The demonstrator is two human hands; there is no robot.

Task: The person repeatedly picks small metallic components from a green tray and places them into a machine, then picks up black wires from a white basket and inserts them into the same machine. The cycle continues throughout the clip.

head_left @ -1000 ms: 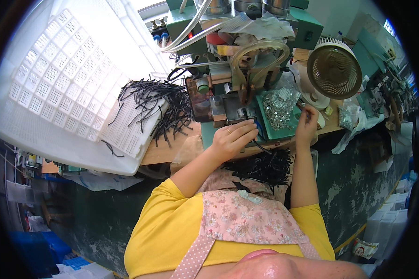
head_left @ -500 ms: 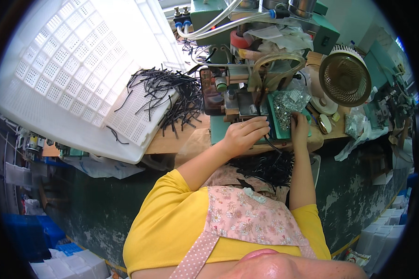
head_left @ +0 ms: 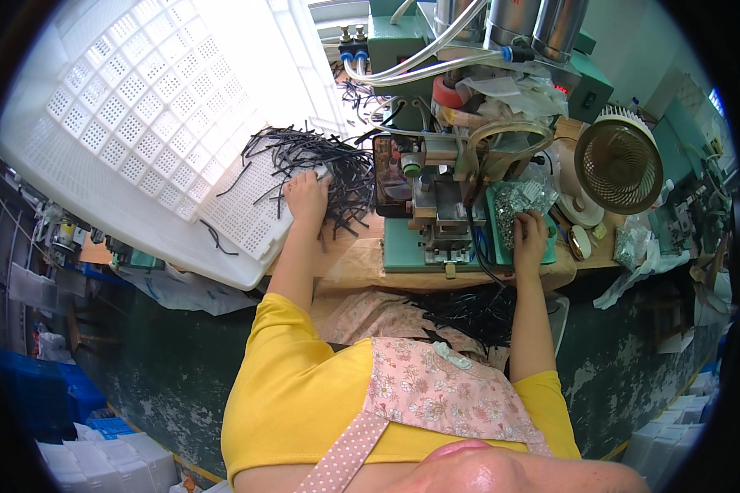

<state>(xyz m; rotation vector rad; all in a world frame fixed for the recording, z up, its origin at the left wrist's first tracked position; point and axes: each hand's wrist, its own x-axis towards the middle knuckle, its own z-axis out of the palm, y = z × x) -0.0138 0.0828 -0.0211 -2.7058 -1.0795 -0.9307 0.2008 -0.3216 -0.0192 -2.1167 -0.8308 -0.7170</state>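
Left hand (head_left: 307, 195) palm down on a heap of thin black cords (head_left: 325, 168), fingers curled loosely into the strands, grip half closed; whether any single cord is pinched, cannot tell. Heap spilling over the lower lip of a white perforated crate (head_left: 152, 140), just left of the green press machine (head_left: 452, 205). Right hand (head_left: 530, 234) just right of that machine, fingertips dipped into a clear bag of small silvery metal parts (head_left: 522, 197), grip nearly closed; held piece, if any, too small to make out.

Likely trouble, judged from the layout: cords tangled, so several apt to lift together and drag loose strands off the desk (head_left: 362, 263) edge in front of the machine. Crate tilted and overhanging the desk left of the machine, prone to slide if tugged. Metal parts tiny, easy to drop or to scatter from the slack bag. Hoses and cables hanging over the machine top, close enough to snag a raised cord.

More black cords (head_left: 477, 312) piled in the lap below the machine. Round wire-guard fan (head_left: 618, 168) well right of it.
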